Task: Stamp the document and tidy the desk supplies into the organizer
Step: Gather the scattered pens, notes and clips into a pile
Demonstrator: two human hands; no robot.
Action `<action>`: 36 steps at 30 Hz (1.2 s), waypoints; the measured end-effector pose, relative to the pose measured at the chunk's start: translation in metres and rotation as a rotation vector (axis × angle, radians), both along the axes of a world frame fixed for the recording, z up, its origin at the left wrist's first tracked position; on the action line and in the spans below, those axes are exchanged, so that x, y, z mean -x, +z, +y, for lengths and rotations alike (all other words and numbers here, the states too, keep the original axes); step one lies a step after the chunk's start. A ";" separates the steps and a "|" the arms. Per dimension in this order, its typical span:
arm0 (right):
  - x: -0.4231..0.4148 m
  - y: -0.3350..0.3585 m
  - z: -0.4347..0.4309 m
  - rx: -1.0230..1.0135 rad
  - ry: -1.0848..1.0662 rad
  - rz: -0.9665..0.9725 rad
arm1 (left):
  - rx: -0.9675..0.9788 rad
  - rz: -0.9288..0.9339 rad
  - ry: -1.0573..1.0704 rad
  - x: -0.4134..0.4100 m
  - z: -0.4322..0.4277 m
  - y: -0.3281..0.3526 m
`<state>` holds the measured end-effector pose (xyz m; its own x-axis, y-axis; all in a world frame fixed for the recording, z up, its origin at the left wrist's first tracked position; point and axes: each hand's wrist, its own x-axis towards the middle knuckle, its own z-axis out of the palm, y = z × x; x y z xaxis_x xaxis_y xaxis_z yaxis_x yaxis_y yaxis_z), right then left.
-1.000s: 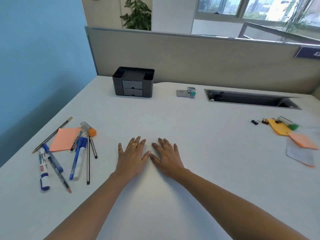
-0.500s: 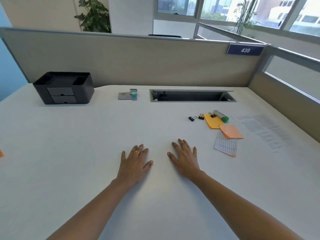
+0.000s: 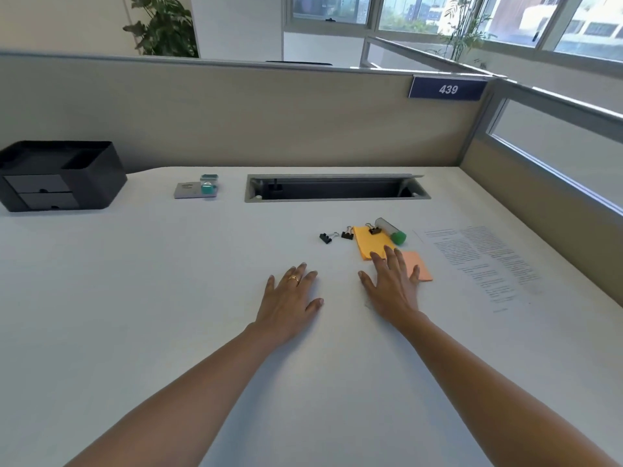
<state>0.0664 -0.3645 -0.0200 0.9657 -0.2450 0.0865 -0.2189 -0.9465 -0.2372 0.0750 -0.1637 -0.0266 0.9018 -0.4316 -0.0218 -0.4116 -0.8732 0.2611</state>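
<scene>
On my feed, the white tabletop (image 3: pixel 135 298) has the black organizer (image 3: pixel 84 176) far left by the partition and the document (image 3: pixel 478 261) flat on the right. Both hands are relaxed and holding nothing: left hand (image 3: pixel 290 301) flat down, right hand (image 3: pixel 391 288) splayed over the sticky notes (image 3: pixel 371 242). The teal stamp (image 3: pixel 209 185) sits at the back.

My right hand (image 3: pixel 392 288) covers the near end of the yellow note pad (image 3: pixel 369 241) and the left side of the orange pad (image 3: pixel 419 267), so I cannot tell whether the two touch. The left edge cuts off the black organizer (image 3: pixel 60 176), and its top compartments are too dark to see into. The print on the document (image 3: pixel 482 261) is too small to read. So is any marking on the teal stamp (image 3: pixel 209 185).
</scene>
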 end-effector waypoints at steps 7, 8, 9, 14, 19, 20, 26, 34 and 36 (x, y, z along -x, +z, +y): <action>-0.026 -0.008 -0.029 -0.040 -0.003 0.055 | -0.058 -0.013 -0.025 -0.034 -0.035 0.000; -0.028 -0.010 -0.030 -0.049 0.000 0.064 | -0.061 -0.017 -0.023 -0.040 -0.039 0.000; -0.029 -0.012 -0.031 -0.057 0.005 0.071 | -0.060 -0.021 -0.019 -0.046 -0.042 -0.001; -0.030 -0.018 -0.032 -0.039 0.025 0.085 | -0.047 -0.039 -0.037 -0.072 -0.065 0.001; -0.030 -0.020 -0.031 -0.023 0.045 0.088 | -0.075 -0.021 -0.100 -0.091 -0.083 0.001; -0.030 -0.020 -0.030 -0.023 0.053 0.088 | -0.081 -0.014 -0.109 -0.092 -0.083 -0.001; -0.026 -0.019 -0.018 -0.036 0.087 0.087 | -0.045 -0.018 -0.085 -0.084 -0.065 -0.008; -0.011 -0.018 0.029 -0.043 0.167 0.089 | -0.024 -0.020 -0.006 -0.047 -0.001 -0.012; -0.006 -0.017 0.046 -0.053 0.192 0.090 | -0.037 -0.027 0.019 -0.036 0.021 -0.013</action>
